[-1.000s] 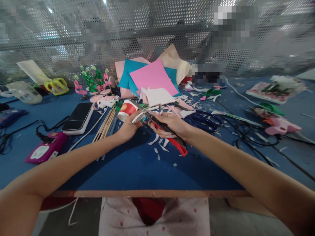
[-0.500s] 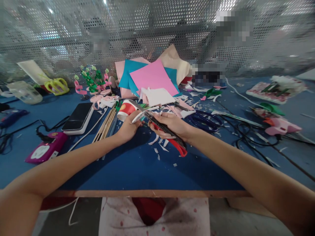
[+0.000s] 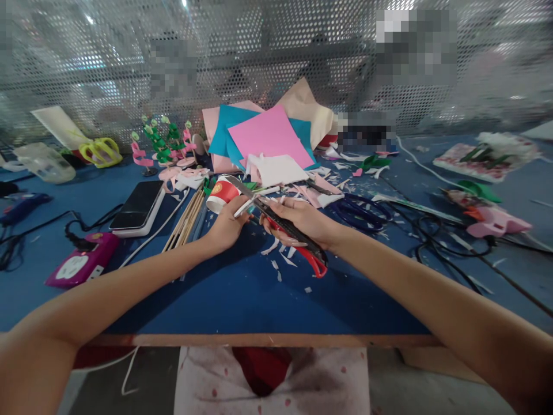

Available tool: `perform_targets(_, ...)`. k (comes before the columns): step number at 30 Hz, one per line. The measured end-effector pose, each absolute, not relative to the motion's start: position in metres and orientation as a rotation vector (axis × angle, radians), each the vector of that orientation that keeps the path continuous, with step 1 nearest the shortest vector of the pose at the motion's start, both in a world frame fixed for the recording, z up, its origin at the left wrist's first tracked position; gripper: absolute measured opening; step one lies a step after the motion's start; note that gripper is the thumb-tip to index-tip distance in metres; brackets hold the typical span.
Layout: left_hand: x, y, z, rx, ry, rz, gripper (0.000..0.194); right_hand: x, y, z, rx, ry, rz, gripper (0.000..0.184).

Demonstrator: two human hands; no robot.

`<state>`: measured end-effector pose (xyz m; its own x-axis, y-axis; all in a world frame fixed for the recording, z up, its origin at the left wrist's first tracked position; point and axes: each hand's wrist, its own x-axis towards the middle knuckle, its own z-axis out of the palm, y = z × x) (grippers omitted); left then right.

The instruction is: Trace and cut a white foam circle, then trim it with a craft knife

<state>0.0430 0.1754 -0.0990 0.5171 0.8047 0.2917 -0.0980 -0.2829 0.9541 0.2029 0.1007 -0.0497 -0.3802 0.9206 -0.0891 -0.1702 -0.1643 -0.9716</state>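
Note:
My right hand (image 3: pixel 298 222) is closed around a box cutter (image 3: pixel 298 230) with a black and red handle. Its grey blade points up and to the left, over a red and white paper cup (image 3: pixel 219 195). Pinched in the fingers of my left hand (image 3: pixel 228 226) is a small white disc (image 3: pixel 243 207), seen nearly edge-on beside the blade. Whether the blade touches the disc I cannot tell. Just beyond my left hand the cup lies tilted on its side.
Pink and teal sheets (image 3: pixel 270 135) are piled at the back. Wooden sticks (image 3: pixel 185 219) and a black-topped device (image 3: pixel 137 207) lie left. Blue-handled scissors (image 3: pixel 363 212), black cables (image 3: pixel 432 236) and a pink glue gun (image 3: pixel 496 222) are right. White scraps (image 3: pixel 276 268) dot the blue table (image 3: pixel 259 311).
The white disc has turned from a visible oval face to nearly edge-on. The box cutter has shifted very slightly; both hands keep their grip.

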Motion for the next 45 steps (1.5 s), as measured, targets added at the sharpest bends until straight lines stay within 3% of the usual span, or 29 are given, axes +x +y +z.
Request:
perform_targets(4, 0.0423, 0.1747, -0.0965, 1.701, 0.636, 0.987, 0.014, 0.2021, 0.1006, -0.0504, -0.966, -1.260, 1.647, 0.035)
perform_targets(12, 0.0433, 0.1784, -0.1015, 1.543, 0.705, 1.000, 0.029, 0.2035, 0.1008, -0.0512, -0.970, -1.325, 1.623, 0.035)
perform_targets(20, 0.0417, 0.1769, -0.0990, 1.795, 0.642, 1.013, 0.016, 0.2020, 0.1008, -0.0515, -0.973, -1.360, 1.611, 0.035)
perform_targets(25, 0.0426, 0.1792, -0.1010, 1.649, 0.738, 0.993, 0.024, 0.2019, 0.1002, -0.0498, -1.008, -1.395, 1.589, 0.038)
perform_targets(32, 0.0381, 0.1768, -0.0995, 2.064, 0.742, 1.014, 0.021, 0.2015, 0.1007, -0.0518, -1.024, -1.397, 1.590, 0.033)
perform_targets(45, 0.0424, 0.1751, -0.0961, 1.608, 0.810, 1.001, 0.023, 0.2037, 0.1030, -0.0553, -1.019, -1.394, 1.550, 0.032)
